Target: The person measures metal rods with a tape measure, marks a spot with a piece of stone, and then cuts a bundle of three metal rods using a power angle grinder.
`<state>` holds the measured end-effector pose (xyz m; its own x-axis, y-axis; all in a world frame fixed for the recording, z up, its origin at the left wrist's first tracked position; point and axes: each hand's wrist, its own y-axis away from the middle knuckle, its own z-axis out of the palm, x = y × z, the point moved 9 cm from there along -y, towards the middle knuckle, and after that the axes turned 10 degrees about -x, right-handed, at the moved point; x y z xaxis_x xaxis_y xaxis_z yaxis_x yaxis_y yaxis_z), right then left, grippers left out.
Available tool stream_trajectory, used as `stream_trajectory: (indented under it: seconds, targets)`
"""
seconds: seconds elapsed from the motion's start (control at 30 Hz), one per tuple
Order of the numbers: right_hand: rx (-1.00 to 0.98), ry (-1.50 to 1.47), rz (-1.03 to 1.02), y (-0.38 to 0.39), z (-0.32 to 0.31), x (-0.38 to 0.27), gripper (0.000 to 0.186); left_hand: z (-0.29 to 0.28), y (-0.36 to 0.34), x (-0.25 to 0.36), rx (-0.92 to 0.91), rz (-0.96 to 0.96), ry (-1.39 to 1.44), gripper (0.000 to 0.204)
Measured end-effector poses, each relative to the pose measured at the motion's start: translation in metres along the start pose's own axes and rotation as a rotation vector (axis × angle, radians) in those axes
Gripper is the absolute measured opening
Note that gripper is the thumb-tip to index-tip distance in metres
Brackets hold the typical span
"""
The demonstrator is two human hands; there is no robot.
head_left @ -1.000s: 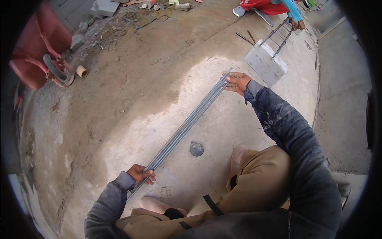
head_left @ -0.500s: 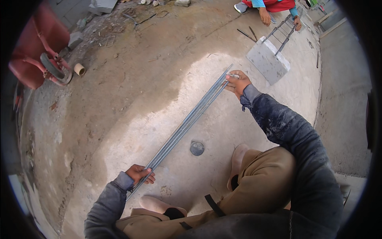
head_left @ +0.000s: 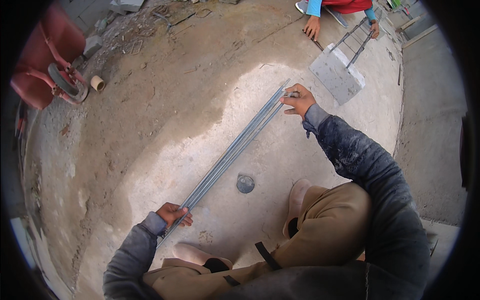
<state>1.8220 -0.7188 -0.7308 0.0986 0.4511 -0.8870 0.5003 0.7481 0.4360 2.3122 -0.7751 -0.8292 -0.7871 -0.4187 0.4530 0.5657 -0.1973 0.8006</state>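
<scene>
A bundle of several long, thin grey metal rods (head_left: 227,157) slants across the middle, held off the floor between my hands. Near its lower end, my left hand (head_left: 172,214) is closed around the rods, thumb on top. At the upper end my right hand (head_left: 299,101) pinches the rods near their tips with thumb and fingers; some rods are spread slightly apart there. Beneath the bundle, a round dark disc (head_left: 245,183) lies on the concrete floor. My bent legs and light shoes are close below.
Far right, a grey block (head_left: 337,74) has a steel rebar frame (head_left: 356,42) projecting from it. A co-worker's hand (head_left: 374,30) holds the frame; the other hand (head_left: 312,27) is at a dark tool on the floor. A tipped red wheelbarrow (head_left: 47,60) and short pipe piece (head_left: 97,83) are left.
The co-worker's free hand has reached down and left to the dark tool on the floor. My hands and the rods have barely shifted.
</scene>
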Motion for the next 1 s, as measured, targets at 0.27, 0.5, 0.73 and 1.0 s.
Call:
stream_trajectory:
  seconds: [0.27,0.5,0.73,1.0]
  targets:
    - [-0.044,-0.141,-0.023,-0.008,0.006,0.009,0.031,0.001,0.001,-0.001,0.005,-0.018,0.032,0.037]
    - [-0.082,-0.307,-0.057,-0.014,0.0,0.017,0.032,0.001,0.0,0.0,0.001,0.028,0.036,0.037]
    - [-0.046,-0.391,-0.017,0.0,0.008,0.018,0.033,0.002,-0.001,0.001,-0.006,0.008,0.011,0.038]
    - [-0.023,-0.483,-0.002,0.008,0.02,0.021,0.037,0.004,0.0,0.002,-0.004,0.025,0.015,0.037]
